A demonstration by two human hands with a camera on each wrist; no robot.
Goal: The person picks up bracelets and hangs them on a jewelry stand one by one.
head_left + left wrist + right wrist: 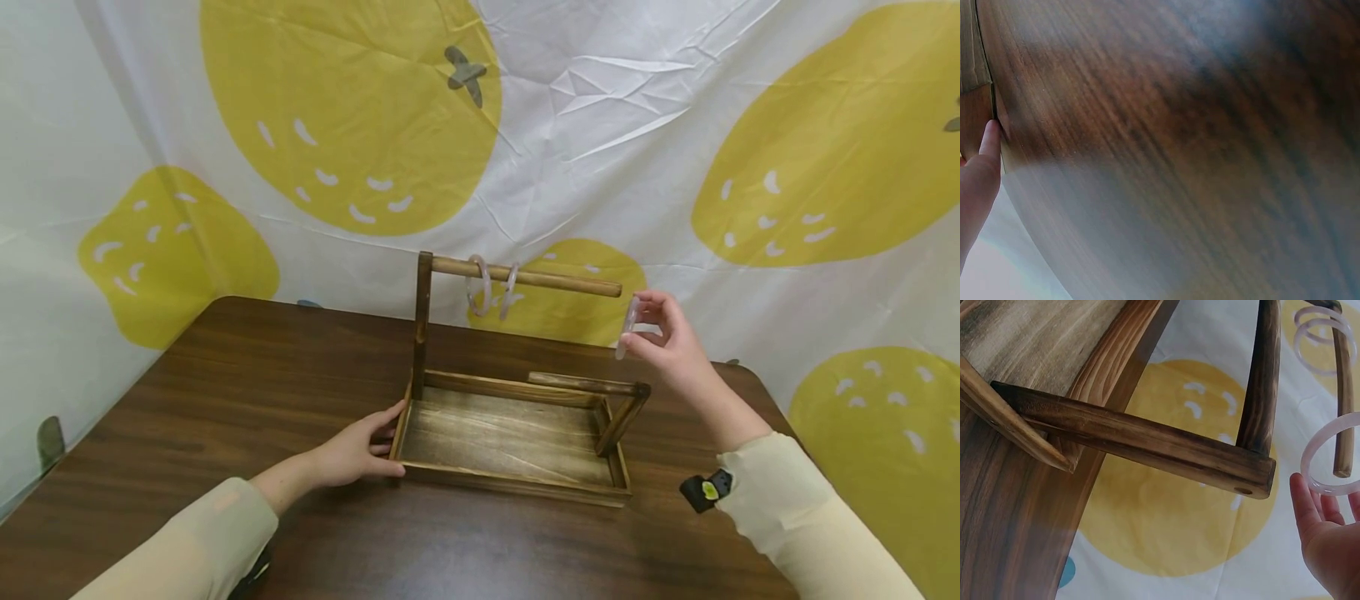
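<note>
A dark wooden bangle stand (517,485) has a tray base and two raised rods. Two pale pink bangles (480,287) hang on the taller rod (570,282). My right hand (667,337) pinches another pale bangle (628,327) upright between thumb and fingers, just off that rod's free right end. In the right wrist view, the rod's end shows within the outline of the held bangle (1319,444); whether it is threaded through I cannot tell. My left hand (356,450) holds the tray's left end, the thumb (991,140) against its front corner.
The stand rests on a brown wooden table (300,367). A lower rod (585,383) on a short post rises at the tray's right side. Behind the table hangs a white cloth (540,150) printed with yellow fruit.
</note>
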